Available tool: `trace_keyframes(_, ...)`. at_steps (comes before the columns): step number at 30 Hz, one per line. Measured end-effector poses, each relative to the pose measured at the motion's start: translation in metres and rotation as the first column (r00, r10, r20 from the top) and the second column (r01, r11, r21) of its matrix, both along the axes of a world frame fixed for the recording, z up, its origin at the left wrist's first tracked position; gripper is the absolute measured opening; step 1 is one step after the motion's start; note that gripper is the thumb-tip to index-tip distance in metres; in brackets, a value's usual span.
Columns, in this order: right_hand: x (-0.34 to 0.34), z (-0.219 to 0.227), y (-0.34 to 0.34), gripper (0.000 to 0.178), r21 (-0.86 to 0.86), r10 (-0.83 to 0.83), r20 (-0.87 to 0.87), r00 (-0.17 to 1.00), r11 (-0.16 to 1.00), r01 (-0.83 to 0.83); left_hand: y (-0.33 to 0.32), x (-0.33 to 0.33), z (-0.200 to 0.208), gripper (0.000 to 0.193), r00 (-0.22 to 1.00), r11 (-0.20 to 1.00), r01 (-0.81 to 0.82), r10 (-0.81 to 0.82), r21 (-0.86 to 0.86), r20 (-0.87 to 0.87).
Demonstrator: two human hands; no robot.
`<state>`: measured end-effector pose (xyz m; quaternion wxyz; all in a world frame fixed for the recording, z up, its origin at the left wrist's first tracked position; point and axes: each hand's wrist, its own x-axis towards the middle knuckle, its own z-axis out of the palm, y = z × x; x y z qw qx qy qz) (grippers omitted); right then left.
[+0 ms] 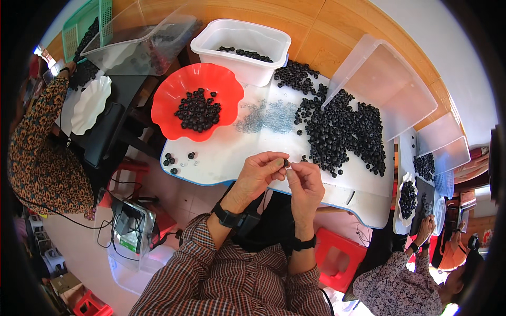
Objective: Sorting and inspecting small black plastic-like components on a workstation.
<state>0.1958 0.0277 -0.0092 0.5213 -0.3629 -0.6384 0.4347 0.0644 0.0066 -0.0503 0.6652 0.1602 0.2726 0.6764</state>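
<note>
Both hands meet at the table's near edge: the left hand (259,171) pinches a black bead (286,163), with the right hand (304,181) fingertips closed just right of it. The bead pile (342,131) lies farther right.

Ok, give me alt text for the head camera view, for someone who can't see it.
A person's left hand and right hand pinch one small black ring between them over a white table. A heap of black rings lies to the right, with a red bowl of rings and a white tub beyond.
</note>
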Motion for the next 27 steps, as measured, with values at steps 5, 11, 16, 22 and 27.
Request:
trace_keyframes(5,0.0,-0.01,-0.001,0.013,-0.042,-0.005,-0.015,1.0,0.999,0.005,-0.005,0.002,0.001,0.02,0.997,1.0,0.032,-0.031,0.002,-0.074)
trace_keyframes(11,0.003,-0.004,-0.002,0.013,0.055,-0.014,0.157,0.988,0.998,0.005,-0.009,-0.004,0.01,0.019,0.973,0.996,0.041,-0.057,-0.075,-0.224)
trace_keyframes(16,-0.005,-0.003,-0.008,0.013,0.162,-0.091,0.209,0.974,0.985,0.058,-0.012,-0.007,0.011,0.02,0.97,0.996,0.043,-0.06,-0.075,-0.238)
trace_keyframes(22,-0.001,-0.003,-0.008,0.015,0.196,-0.102,0.25,0.963,0.979,0.053,-0.012,-0.007,0.01,0.019,0.966,0.994,0.054,-0.075,-0.093,-0.247)
trace_keyframes(27,0.006,-0.008,-0.005,0.019,0.13,-0.027,0.246,0.969,0.992,-0.006,-0.012,-0.007,0.013,0.019,0.965,0.987,0.052,-0.089,-0.151,-0.247)
